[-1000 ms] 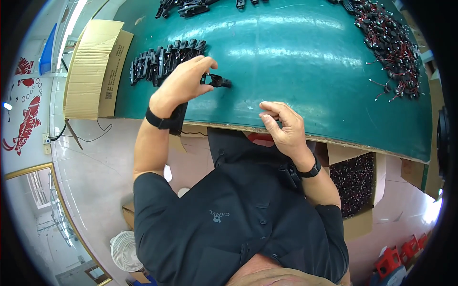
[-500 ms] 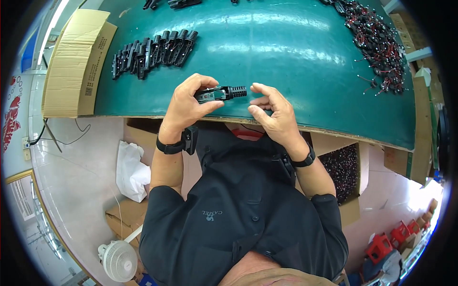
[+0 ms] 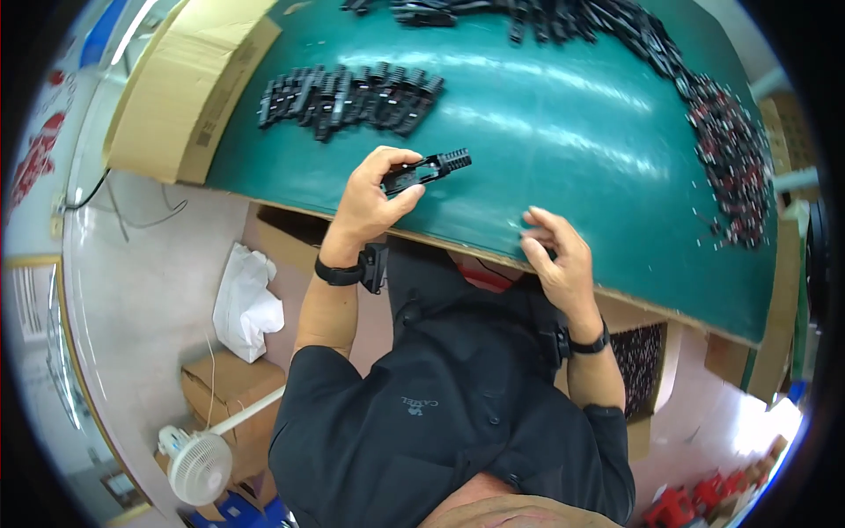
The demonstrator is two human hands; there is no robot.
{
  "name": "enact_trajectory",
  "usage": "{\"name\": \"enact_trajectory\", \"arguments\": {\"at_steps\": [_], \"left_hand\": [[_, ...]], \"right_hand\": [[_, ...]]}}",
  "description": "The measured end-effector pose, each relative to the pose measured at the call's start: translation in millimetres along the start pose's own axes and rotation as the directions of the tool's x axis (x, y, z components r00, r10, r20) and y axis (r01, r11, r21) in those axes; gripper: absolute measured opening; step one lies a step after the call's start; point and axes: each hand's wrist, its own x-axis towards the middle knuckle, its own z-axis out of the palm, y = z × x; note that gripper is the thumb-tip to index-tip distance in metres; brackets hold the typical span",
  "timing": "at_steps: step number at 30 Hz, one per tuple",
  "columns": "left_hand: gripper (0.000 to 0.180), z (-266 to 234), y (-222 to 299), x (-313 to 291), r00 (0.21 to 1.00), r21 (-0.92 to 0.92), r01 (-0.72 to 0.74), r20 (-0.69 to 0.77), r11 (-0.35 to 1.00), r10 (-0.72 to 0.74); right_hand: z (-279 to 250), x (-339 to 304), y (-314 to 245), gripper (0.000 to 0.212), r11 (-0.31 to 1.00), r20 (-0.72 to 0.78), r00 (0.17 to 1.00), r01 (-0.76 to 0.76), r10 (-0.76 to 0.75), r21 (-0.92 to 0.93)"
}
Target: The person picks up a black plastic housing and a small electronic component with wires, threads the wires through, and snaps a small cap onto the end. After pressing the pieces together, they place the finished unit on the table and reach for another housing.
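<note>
My left hand (image 3: pixel 374 195) grips a black plastic housing with a ribbed end (image 3: pixel 429 171), fingers on its far side and thumb on its near side. The ribbed end sticks out to the right, tilted slightly away from me. A long hollow shows along its upper face. Apart from it, my right hand (image 3: pixel 563 264) hovers over the front edge of the green table (image 3: pixel 493 211), its fingers loosely bent and parted from the thumb, with nothing visible between them. Beyond my left hand lies a row of similar black housings (image 3: pixel 352 97).
A cardboard box (image 3: pixel 176 88) stands at the table's left end. Black parts (image 3: pixel 546 22) line the far edge, and a heap of small parts with red wires (image 3: pixel 731 158) lies at the right. Below the table are an open box of parts (image 3: pixel 638 361) and a white fan (image 3: pixel 201 466).
My right hand has drawn away from the housing, to the right and toward me. The housing has tilted in my left hand, its ribbed end now angled away. The whole view has turned slightly.
</note>
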Motion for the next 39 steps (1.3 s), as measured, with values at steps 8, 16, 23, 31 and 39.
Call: {"name": "enact_trajectory", "arguments": {"at_steps": [8, 16, 23, 31, 39], "left_hand": [[0.043, -136, -93, 27, 0.843, 0.347, 0.116, -0.53, 0.93, 0.093], [0.045, -166, -143, 94, 0.866, 0.402, 0.136, -0.492, 0.906, 0.089], [0.055, -152, -161, 210, 0.937, 0.632, 0.321, -0.319, 0.705, -0.141], [0.059, -116, -151, 253, 0.85, 0.691, 0.494, -0.258, 0.527, -0.459], [0.075, -112, -155, 262, 0.869, 0.82, 0.333, -0.076, 0.466, -0.488]], "right_hand": [[-2, -2, 3, 0.036, 0.996, 0.002, 0.999, 0.036, -0.036, -0.086], [0, 2, 1, 0.033, 0.993, 0.0, 1.0, 0.005, -0.005, -0.115], [1, 1, 7, 0.032, 0.992, -0.046, 0.999, -0.014, 0.009, -0.123], [10, 1, -3, 0.028, 0.988, -0.094, 0.995, 0.022, -0.037, -0.153], [-13, 8, -23, 0.028, 0.989, -0.02, 0.998, -0.068, 0.066, -0.129]]}}
